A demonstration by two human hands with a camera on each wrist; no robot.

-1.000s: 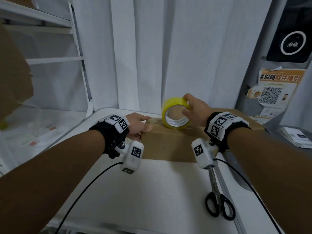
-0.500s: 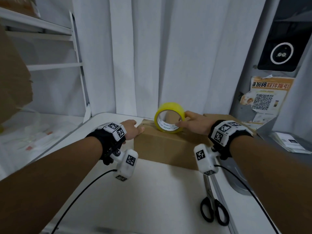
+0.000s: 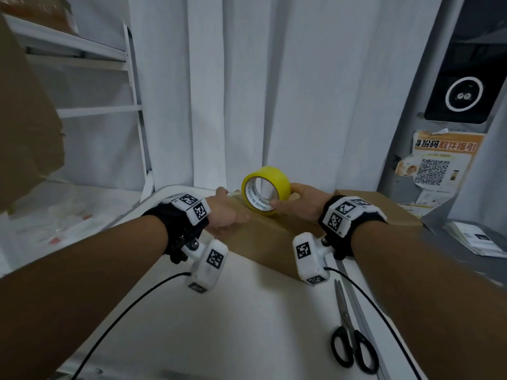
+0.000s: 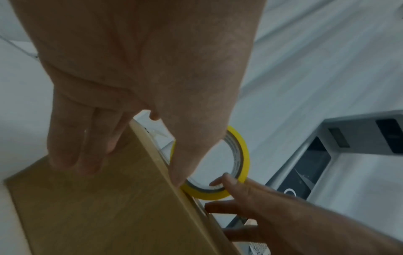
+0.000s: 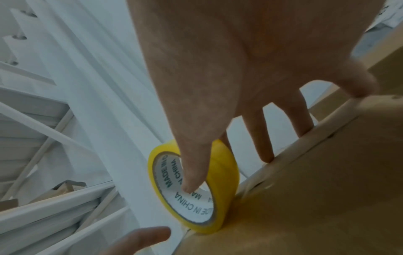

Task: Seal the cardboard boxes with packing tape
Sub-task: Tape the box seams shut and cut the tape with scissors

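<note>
A brown cardboard box point(image 3: 274, 237) lies on the white table point(image 3: 219, 325). A yellow tape roll point(image 3: 282, 185) stands on edge on the box top near its left end. My right hand point(image 3: 301, 201) pinches the roll, thumb inside the white core and a finger on the outer yellow band; the right wrist view shows this roll point(image 5: 226, 172) touching the box point(image 5: 316, 198). My left hand point(image 3: 225, 212) rests on the box's left end. In the left wrist view its fingers point(image 4: 72, 146) lie straight down the end face of the box point(image 4: 98, 207), beside the roll point(image 4: 244, 155).
Black-handled scissors point(image 3: 348, 338) lie on the table at the near right. A second cardboard box point(image 3: 384, 204) sits behind at the right, with papers point(image 3: 477, 239) beyond it. A white shelf point(image 3: 82, 111) and a cardboard sheet point(image 3: 24, 119) stand at the left; a white curtain hangs behind.
The tape roll and my right hand have come closer to my left hand along the box top. The thumb now sits inside the core. The head view has shifted slightly.
</note>
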